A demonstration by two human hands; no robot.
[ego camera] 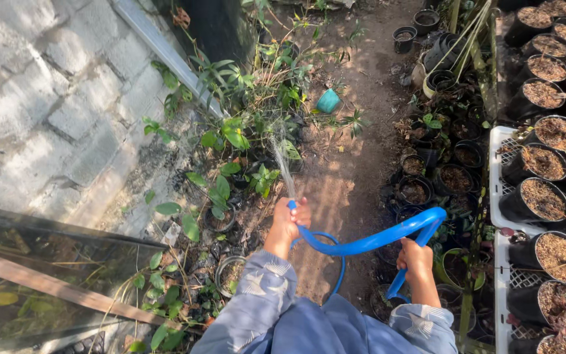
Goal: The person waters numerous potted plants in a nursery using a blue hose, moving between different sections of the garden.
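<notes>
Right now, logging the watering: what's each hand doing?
Left hand: closed on the blue hose end, water spraying.
Right hand: closed on the hose's bend.

Left hand (287, 223) reaches forward, arm extended, fingers curled shut; right hand (416, 260) sits nearer the body, fist closed, wrist bent; both forearms sleeved.

Head view, steeply downward, close overhead

No packages, labels, signs or screens show anywhere around the grey block wall (47, 111) — nothing printed, nothing boxed. Beside that wall there is only garden ground.
</notes>
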